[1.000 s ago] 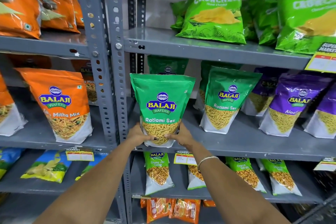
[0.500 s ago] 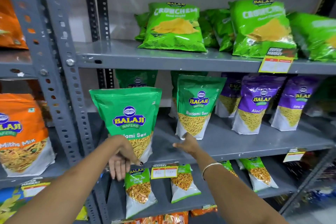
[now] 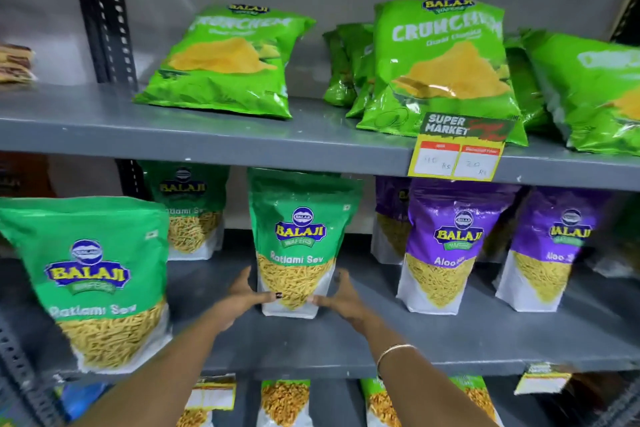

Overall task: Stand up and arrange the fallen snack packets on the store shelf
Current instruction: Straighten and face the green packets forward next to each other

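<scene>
A green Ratlami Sev packet [image 3: 300,236] stands upright in the middle of the grey middle shelf [image 3: 433,340]. My left hand [image 3: 244,293] grips its lower left corner and my right hand [image 3: 341,295] grips its lower right corner. Another green Ratlami Sev packet [image 3: 93,274] stands upright at the shelf's front left, free of both hands. A third green packet [image 3: 188,211] stands behind, near the back wall.
Purple Aloo packets [image 3: 446,246] stand to the right on the same shelf. Green Crunchem bags [image 3: 225,59] lie leaning on the upper shelf [image 3: 207,139], which carries a yellow price tag [image 3: 457,156]. More small packets [image 3: 284,402] stand on the shelf below.
Both hands left the front-left green packet and moved right to the middle green packet, taking hold of its base. The view shifted right and closer.
</scene>
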